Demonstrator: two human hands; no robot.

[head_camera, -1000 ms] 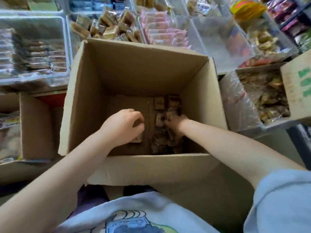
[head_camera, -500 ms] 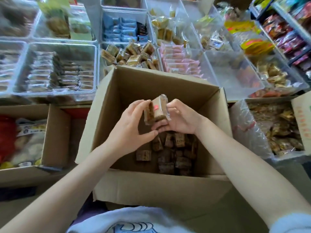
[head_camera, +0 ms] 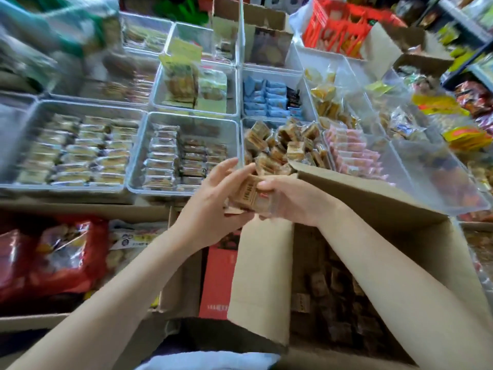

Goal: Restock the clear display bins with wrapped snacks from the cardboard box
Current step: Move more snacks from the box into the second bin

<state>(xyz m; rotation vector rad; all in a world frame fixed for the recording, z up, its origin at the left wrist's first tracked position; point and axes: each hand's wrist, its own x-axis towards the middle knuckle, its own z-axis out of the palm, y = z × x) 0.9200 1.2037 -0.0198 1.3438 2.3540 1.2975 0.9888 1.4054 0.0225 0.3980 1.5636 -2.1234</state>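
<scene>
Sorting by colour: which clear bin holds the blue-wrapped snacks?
The bin directly behind the brown-snack bin; its blue packs stand in rows, with pink packs in the bin to the front right.

single head-worn wide-angle view, looking forward and down, close over both hands [head_camera: 240, 198], display bins [head_camera: 186, 156] beyond, edges blurred
</scene>
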